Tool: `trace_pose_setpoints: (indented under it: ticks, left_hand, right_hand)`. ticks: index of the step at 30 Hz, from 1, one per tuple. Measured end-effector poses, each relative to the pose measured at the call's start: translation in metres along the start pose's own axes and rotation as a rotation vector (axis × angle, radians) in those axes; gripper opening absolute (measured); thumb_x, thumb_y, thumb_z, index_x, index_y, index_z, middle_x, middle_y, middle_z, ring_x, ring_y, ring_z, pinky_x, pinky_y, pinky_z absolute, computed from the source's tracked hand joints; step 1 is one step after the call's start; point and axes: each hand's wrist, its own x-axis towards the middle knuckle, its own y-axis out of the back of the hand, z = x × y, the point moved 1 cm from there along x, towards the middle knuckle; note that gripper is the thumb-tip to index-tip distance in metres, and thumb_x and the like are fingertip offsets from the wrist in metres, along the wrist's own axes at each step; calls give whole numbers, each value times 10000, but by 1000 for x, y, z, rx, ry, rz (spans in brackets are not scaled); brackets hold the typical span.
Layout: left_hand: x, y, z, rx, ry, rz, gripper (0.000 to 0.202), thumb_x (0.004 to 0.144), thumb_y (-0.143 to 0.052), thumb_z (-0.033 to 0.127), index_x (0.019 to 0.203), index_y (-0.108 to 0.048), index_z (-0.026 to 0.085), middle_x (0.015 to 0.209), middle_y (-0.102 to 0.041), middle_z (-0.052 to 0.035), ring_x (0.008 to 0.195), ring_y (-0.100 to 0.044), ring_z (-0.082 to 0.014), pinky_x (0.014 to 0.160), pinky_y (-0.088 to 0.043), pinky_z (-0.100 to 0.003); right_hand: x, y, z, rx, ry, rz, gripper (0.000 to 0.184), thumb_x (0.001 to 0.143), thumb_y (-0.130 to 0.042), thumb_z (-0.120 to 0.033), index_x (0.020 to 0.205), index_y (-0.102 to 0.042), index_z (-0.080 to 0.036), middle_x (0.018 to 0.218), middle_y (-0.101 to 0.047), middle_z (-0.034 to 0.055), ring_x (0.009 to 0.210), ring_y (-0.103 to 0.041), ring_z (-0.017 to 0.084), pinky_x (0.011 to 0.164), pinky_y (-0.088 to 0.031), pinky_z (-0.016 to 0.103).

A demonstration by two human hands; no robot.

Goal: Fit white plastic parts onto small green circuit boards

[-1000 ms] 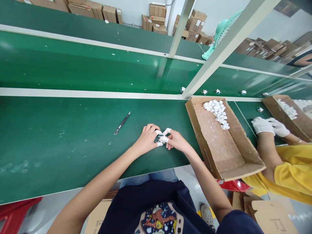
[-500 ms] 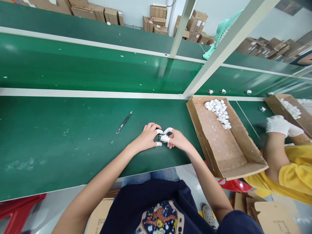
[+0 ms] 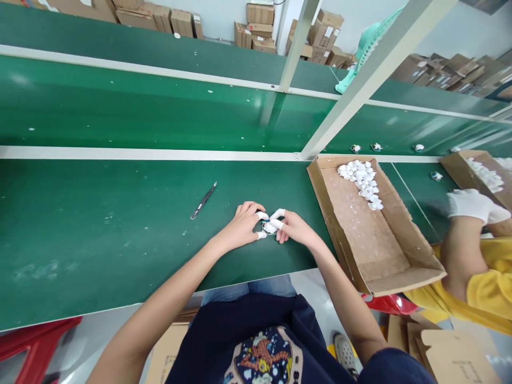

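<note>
1. the left hand (image 3: 242, 225) has its grip closed on a small part (image 3: 270, 228), thumb on the near side and forefinger on the far side, probably to steady it low over the surface (image 3: 132, 213).
2. the right hand (image 3: 295, 228) meets that part from the other side, thumb and forefinger close together at its white dome; i cannot tell whether this grip pinches it or only presses.
3. white finger covers (image 3: 262, 216) sheathe the working fingertips, perhaps to keep the part clean.
4. tweezers (image 3: 204, 201) lie beyond and left of the left grip, near enough to pick up easily, it seems.
5. a cardboard tray (image 3: 368, 240) sits right of the right grip, with white pieces (image 3: 362, 178) bunched at its far end, likely placed there for short reaches.
6. the surface is green, scuffed and speckled; beyond both grips a pale rail (image 3: 160, 155) edges a glossy green strip, where more small parts (image 3: 376, 146) sit far to the right.
7. farther off stand cartons (image 3: 260, 26) and a mint-green fan (image 3: 366, 45); well right of the right grip, a co-worker's gloved hand (image 3: 466, 205) works beside another tray (image 3: 460, 162).
</note>
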Motion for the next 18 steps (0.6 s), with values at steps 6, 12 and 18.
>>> trace_pose_setpoints:
  ticks: [6, 12, 18]
  left_hand:
    - [1, -5, 1, 65, 4, 25, 387, 762, -690, 326, 1097, -550, 195, 1245, -505, -90, 1207, -373, -285, 987, -350, -458]
    - [3, -5, 4, 89, 22, 26, 352, 790, -663, 346, 1096, -562, 205, 1234, -514, -88, 1198, -383, -284, 973, -361, -450]
    - [4, 1, 11, 124, 32, 35, 317, 799, -634, 296, 1093, -554, 211, 1197, -531, -82, 1170, -406, -273, 975, -382, -453]
  right_hand:
    - [1, 7, 2, 185, 0, -80, 287, 915, -464, -443, 915, -523, -163, 593, -672, 21, 485, -642, 130, 439, -459, 177]
    - [0, 7, 4, 178, 21, -37, 215, 848, -583, -274, 1019, -529, -155, 566, -654, -11, 464, -621, 119, 426, -444, 165]
    - [5, -2, 13, 147, 96, 3, 262, 814, -591, -217, 1063, -558, -146, 575, -652, -15, 459, -618, 120, 421, -440, 169]
